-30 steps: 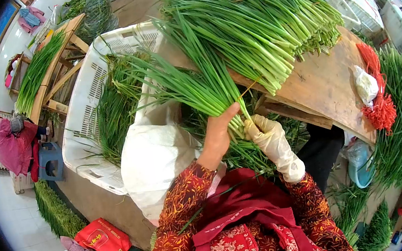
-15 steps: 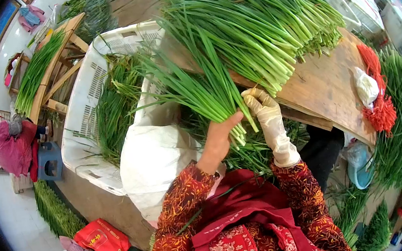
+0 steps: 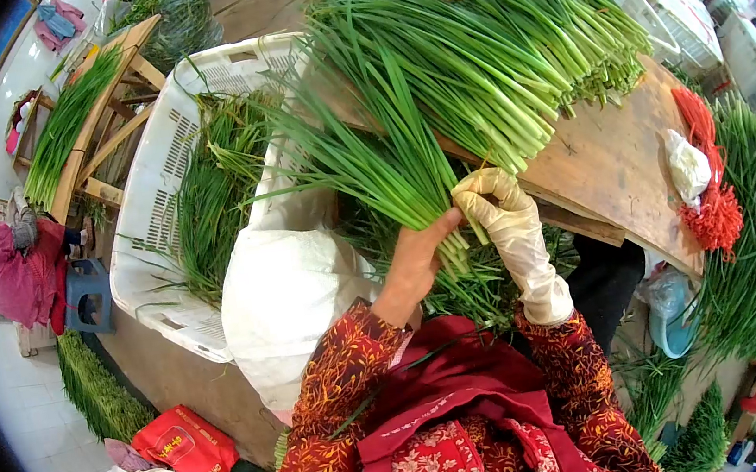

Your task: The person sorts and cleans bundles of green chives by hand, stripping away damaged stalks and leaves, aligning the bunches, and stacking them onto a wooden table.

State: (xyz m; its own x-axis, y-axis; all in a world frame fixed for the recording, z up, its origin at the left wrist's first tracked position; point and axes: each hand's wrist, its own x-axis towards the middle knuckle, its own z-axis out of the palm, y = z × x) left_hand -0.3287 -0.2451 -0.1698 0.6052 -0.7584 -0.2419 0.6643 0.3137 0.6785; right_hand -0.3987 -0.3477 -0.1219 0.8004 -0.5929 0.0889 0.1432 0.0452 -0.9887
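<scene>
My bare left hand is closed around the lower stalks of a bunch of garlic chives, whose leaves fan out up and to the left. Beside it, my right hand, in a thin pale glove, pinches a stalk at the bunch's right edge with thumb and fingertips. The cut white-green ends stick out below my left thumb. Just beyond my hands, a large heap of garlic chives lies on a wooden board, stalk ends toward me.
A white plastic crate with loose leaves stands at left, a white cloth over its near side. Red ties and a small white bag lie on the board's right. A person in pink sits far left near a blue stool.
My right hand has closed from loosely curled fingers into a pinch at the stalk, its wrist shifting slightly right. My left hand keeps its hold on the bunch.
</scene>
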